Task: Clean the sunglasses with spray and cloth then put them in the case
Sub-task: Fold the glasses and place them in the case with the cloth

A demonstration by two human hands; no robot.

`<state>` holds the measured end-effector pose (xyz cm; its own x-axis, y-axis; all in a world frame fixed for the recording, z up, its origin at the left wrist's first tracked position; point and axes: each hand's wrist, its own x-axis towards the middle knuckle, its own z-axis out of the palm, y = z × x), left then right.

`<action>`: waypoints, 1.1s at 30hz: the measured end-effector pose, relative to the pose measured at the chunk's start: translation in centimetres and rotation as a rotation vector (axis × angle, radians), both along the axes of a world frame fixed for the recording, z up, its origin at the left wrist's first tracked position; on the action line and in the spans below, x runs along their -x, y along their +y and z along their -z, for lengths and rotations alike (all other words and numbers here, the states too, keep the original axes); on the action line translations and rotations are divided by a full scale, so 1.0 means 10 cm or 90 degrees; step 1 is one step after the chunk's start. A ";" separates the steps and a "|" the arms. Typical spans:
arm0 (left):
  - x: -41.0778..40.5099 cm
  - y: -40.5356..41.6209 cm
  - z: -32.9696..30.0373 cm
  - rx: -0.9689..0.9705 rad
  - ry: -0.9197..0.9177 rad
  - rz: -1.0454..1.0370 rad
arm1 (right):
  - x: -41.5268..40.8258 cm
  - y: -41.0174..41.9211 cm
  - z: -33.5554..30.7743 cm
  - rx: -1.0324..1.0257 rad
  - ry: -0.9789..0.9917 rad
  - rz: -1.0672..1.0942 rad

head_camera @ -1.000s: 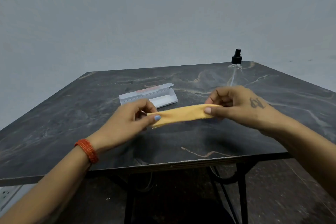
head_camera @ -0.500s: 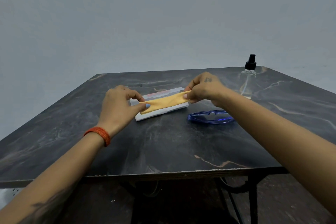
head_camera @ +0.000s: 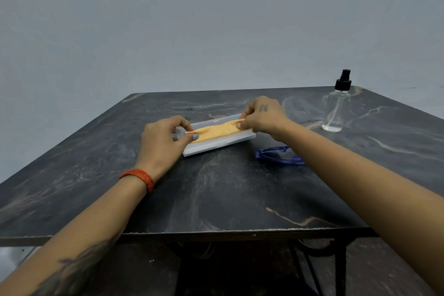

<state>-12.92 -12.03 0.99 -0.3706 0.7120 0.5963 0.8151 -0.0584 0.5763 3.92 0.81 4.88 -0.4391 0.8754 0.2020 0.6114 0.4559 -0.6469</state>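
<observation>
Blue sunglasses (head_camera: 278, 156) lie folded on the dark marbled counter (head_camera: 216, 199), just beside the white case (head_camera: 217, 144) at its 4 o'clock and partly hidden under the right forearm. The case sits open near the counter's centre, with the folded yellow cloth (head_camera: 215, 130) stretched lengthwise over its tray. The left hand (head_camera: 163, 142) pinches the cloth's 9 o'clock end, thumb and fingers (head_camera: 195, 137) clamped together on the fabric; the right hand (head_camera: 263, 116) pinches the 3 o'clock end in the same way, its fingers curled tight on the cloth. A clear spray bottle (head_camera: 337, 108) with a black pump stands upright well apart at the counter's 2 o'clock. The step in hand appears to be laying the cloth into the case while the sunglasses remain outside it. Likely faults from here: a bunched or doubled cloth could lift the glasses and keep the lid from closing; the right forearm, passing directly over the frame, could nudge it toward the counter's edge; a lens dragged across the stone surface could be scratched; whether the lenses are clean cannot be told from this view.
</observation>
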 end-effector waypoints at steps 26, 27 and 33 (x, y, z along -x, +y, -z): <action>-0.01 -0.05 0.07 -0.047 0.187 -0.002 | 0.01 -0.11 0.02 -0.247 -0.211 0.093; -0.02 -0.05 0.06 -0.046 0.191 -0.006 | -0.01 -0.16 0.00 -0.281 -0.218 0.101; -0.03 -0.04 0.06 -0.054 0.212 -0.011 | 0.04 -0.49 0.15 -0.406 -0.273 -0.094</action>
